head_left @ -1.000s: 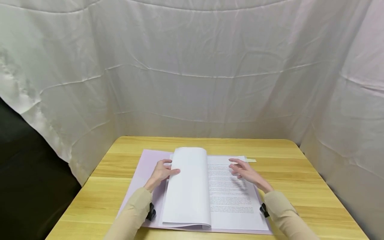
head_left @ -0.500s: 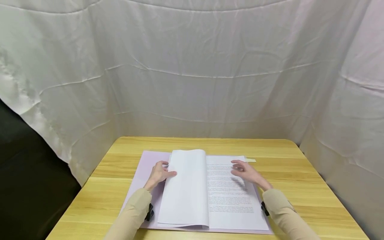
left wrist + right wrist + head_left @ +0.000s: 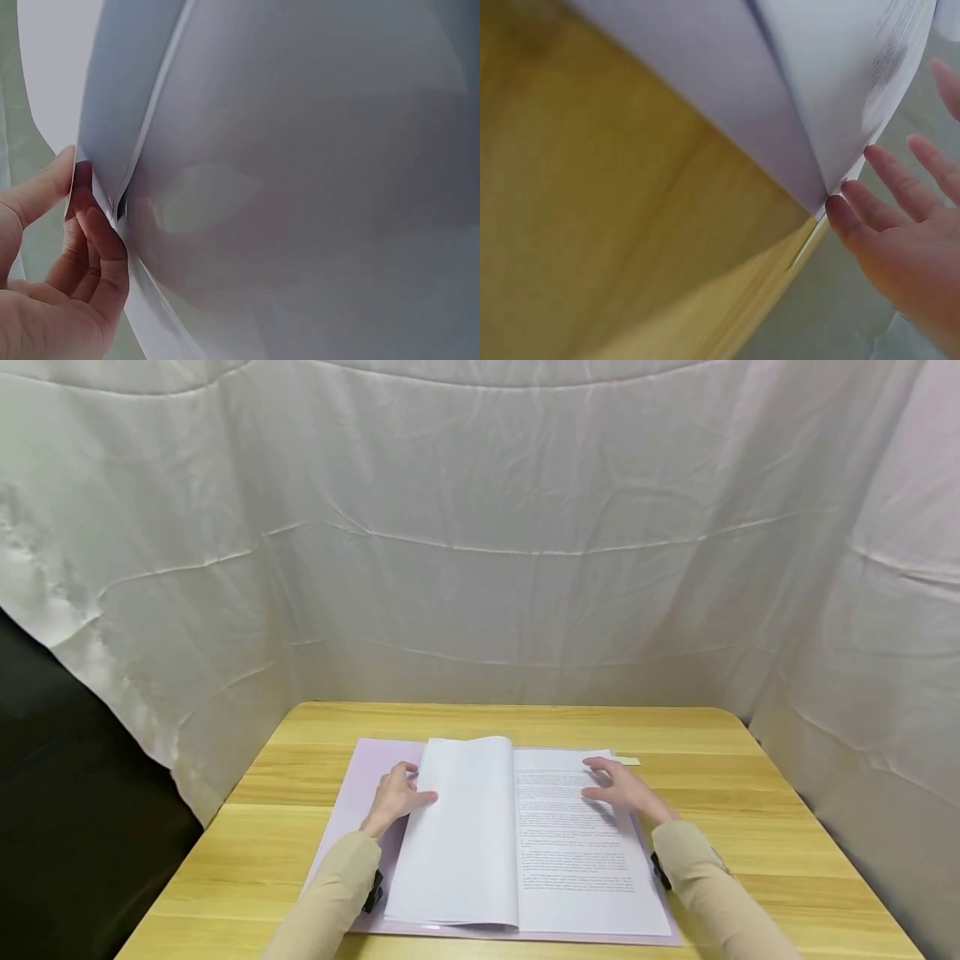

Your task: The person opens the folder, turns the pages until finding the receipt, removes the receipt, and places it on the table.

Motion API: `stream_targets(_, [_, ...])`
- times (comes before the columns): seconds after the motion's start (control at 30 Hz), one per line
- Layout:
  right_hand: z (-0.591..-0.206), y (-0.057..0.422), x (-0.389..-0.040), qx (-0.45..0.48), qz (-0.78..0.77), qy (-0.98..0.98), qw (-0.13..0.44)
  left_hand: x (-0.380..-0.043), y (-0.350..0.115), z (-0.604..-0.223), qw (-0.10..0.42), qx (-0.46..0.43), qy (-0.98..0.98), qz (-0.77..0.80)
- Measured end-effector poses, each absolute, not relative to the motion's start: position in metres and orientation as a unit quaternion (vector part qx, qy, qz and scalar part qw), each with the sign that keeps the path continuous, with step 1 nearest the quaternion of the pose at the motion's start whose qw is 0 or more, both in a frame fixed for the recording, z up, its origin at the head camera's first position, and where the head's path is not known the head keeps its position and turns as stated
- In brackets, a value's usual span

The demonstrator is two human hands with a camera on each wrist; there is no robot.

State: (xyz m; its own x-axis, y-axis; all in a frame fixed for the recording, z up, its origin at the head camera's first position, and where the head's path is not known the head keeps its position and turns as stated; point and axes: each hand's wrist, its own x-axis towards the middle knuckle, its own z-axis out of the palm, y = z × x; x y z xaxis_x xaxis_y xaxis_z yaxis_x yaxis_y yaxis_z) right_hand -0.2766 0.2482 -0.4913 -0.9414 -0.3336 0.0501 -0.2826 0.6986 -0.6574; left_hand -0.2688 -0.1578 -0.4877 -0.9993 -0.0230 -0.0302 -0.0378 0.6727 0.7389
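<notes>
A lilac folder (image 3: 381, 760) lies spread on the table with a stack of white paper in it. My left hand (image 3: 392, 797) pinches the outer edge of the turned sheets (image 3: 461, 843), which show a blank side and curve at the middle fold. In the left wrist view the thumb (image 3: 49, 187) is on one face of the sheets and the fingers (image 3: 109, 262) are behind. On the right side is a printed page (image 3: 573, 852) with lines of small text. Over its upper right part is my right hand (image 3: 622, 789), fingers spread and gripping nothing.
A pale yellow tab (image 3: 627, 761) sticks out past the folder's upper right edge. The wooden table (image 3: 735, 777) extends around the folder. Light grey cloth (image 3: 525, 610) hangs behind and on both sides, with a black area (image 3: 67, 810) at the left.
My left hand has moved slightly left and down with the sheets, which lie flatter and farther over to the left. My right hand has shifted slightly right, and its fingers have spread.
</notes>
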Motion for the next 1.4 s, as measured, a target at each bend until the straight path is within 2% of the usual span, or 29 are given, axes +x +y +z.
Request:
stream_targets(0.37, [-0.491,0.25,-0.296,-0.13,-0.316,0.938,0.057,-0.265,-0.159,-0.488,-0.003,0.029,0.921,0.387])
stream_targets(0.67, [-0.489,0.253,-0.307,-0.097,-0.312,0.942,0.073,-0.271,-0.156,-0.495,0.022,0.029,0.932,0.361])
stream_targets(0.9, [-0.493,0.257,-0.311,-0.121,-0.288,0.95,0.015,-0.271,-0.156,-0.493,0.005,0.047,0.95,0.309])
stream_targets(1.07, [-0.496,0.258,-0.312,-0.095,-0.292,0.952,-0.004,-0.271,-0.153,-0.492,-0.007,0.078,0.964,0.253])
stream_targets(1.4, [-0.495,0.254,-0.312,-0.024,-0.324,0.945,-0.038,-0.275,-0.146,-0.495,0.053,0.21,0.933,0.286])
